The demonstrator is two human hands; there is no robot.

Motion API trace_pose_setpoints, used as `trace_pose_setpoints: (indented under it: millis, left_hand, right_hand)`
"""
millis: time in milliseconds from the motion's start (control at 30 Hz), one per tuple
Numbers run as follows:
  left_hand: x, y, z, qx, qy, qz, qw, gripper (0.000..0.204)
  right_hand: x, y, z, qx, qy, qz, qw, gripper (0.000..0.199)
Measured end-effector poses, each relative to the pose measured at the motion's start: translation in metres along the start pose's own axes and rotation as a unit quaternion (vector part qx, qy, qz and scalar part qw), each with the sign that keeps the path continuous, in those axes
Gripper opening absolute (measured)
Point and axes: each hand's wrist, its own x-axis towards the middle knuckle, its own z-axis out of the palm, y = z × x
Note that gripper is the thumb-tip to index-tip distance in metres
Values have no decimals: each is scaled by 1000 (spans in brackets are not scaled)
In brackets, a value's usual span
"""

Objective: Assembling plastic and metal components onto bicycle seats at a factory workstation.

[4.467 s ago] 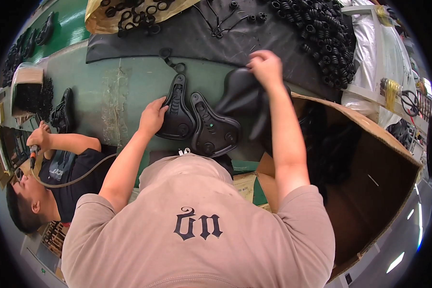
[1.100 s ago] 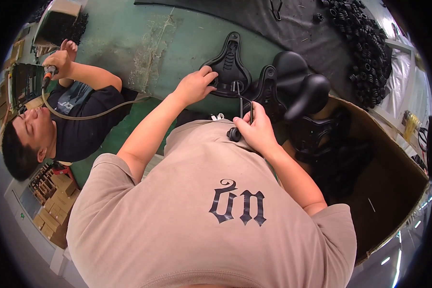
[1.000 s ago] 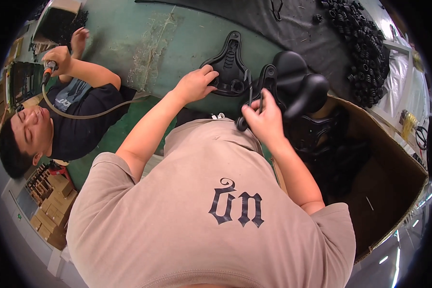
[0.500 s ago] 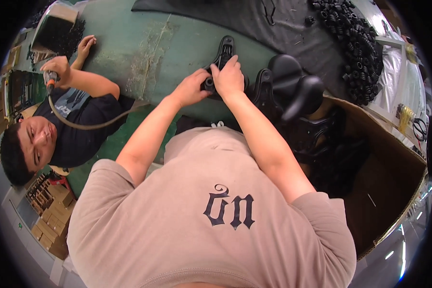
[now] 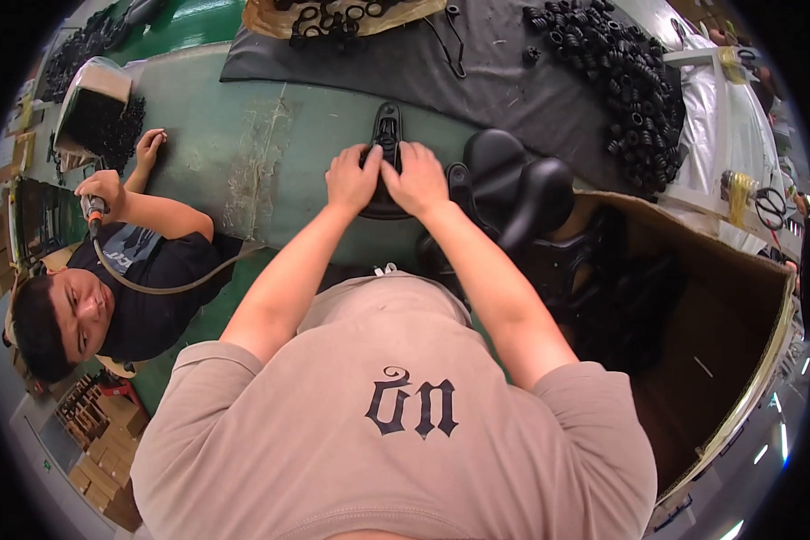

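A black bicycle saddle lies underside up on the green worktable, its narrow nose pointing away from me. My left hand grips its left side, thumb toward the middle. From the right, my right hand holds the other side, with its thumb close to the left one. Both hands are closed on the saddle's middle; whatever small part may lie under the thumbs is hidden. The saddle's wide rear end shows below my wrists. Just right of my right forearm sit more black saddles, some with the smooth padded top showing.
A large cardboard box with black parts inside stands at my right. Beyond the table's black sheet lie a heap of black ring-like parts and a bent metal rod. At left, a co-worker holds a corded power tool.
My hands have shifted on the saddle: the left has moved from its near part farther forward, and both now lie side by side. The whole view has also tilted, showing more of the table's far side.
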Motion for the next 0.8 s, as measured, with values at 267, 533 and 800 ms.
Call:
trace_pose_setpoints:
  millis: [267,533,800]
  left_hand:
    - [15,-58,-40,-185,-296,-351,869,48]
    - [26,-198,-112,-467,225,-468,716,46]
    - [25,-38,-44,-37,-220,20,975,51]
  right_hand:
    - [-59,60,-86,-85,-219,177,956,66]
    - [34,34,-31,51,-223,137,964,52]
    - [250,174,-86,-319,55,155,933,59]
